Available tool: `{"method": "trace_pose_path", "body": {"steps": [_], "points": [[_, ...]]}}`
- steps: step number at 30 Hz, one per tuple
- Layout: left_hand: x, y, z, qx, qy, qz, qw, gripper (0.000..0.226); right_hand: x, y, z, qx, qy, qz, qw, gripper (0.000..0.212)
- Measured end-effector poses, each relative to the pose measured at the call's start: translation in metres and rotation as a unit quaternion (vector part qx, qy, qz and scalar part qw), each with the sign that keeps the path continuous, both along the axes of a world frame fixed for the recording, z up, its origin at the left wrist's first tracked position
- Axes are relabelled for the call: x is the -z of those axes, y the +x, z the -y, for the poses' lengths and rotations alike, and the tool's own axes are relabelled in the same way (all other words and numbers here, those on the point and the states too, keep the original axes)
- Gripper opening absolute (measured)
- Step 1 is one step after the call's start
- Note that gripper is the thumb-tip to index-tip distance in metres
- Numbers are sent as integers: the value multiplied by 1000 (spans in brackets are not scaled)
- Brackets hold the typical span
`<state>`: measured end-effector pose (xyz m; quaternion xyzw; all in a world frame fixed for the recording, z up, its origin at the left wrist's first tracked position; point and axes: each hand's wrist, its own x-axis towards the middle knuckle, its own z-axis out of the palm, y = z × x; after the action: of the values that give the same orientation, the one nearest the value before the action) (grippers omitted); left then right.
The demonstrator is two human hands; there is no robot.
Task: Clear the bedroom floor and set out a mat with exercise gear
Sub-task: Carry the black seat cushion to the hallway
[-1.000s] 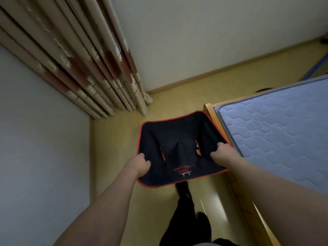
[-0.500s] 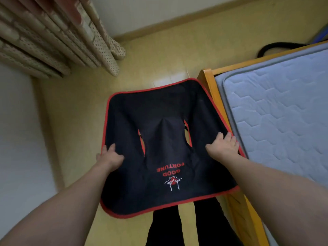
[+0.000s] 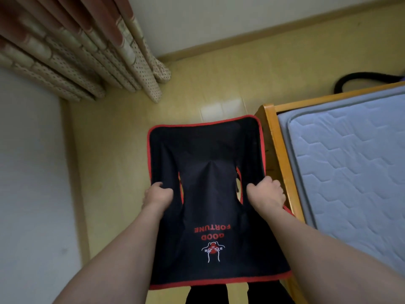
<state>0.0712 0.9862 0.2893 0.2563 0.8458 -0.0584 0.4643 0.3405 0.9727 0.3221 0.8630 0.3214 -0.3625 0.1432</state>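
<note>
A black fabric chair seat (image 3: 210, 194) with red edging hangs in the air between both arms, above the yellow floor (image 3: 114, 150) and just beside the corner of the bed. Its long axis runs away from the person, the far rounded end pointing toward the wall and the near end toward the person's legs. Red lettering, "GOOD FORTUNE", and a small white-and-red emblem sit near the close end, upside down from this view. Two narrow red-edged slits open at the middle, one on each side. The left hand (image 3: 157, 194) grips the left side of the fabric with curled fingers, and the right hand (image 3: 268, 194) grips the right side the same way, close to the bed frame (image 3: 274, 137). The frame is orange-toned wood and carries a pale blue quilted mattress (image 3: 350, 167). Beyond the bed's far edge a black curved thing (image 3: 355, 76) lies on the floor; what it is cannot be told. A patterned curtain (image 3: 76, 51) hangs in folds at the upper left, reaching the floor in the corner. Pale walls (image 3: 219, 18) with a wooden skirting meet the floor.
</note>
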Motion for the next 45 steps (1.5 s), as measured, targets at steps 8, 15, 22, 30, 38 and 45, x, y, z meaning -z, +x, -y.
{"method": "trace_pose_path", "body": {"steps": [8, 15, 22, 30, 38, 45], "points": [[-66, -35, 3, -62, 30, 23, 997, 78, -107, -29, -9, -147, 38, 32, 988, 62], [-202, -28, 60, -145, 89, -40, 985, 56, -181, -53, 19, -256, 91, 25, 962, 74], [-230, -55, 171, -397, 227, -11, 889, 75, -217, -84, 48, -353, 125, -36, 927, 71], [-319, -27, 290, -568, 292, -84, 765, 63, -250, -135, 106, -443, 137, -91, 881, 69], [-342, -5, 442, -673, 257, -159, 675, 34, -271, -204, 203, -536, 97, -121, 830, 77], [-338, 47, 600, -742, 108, -227, 621, 56, -286, -238, 345, -673, 72, -134, 724, 60]]}}
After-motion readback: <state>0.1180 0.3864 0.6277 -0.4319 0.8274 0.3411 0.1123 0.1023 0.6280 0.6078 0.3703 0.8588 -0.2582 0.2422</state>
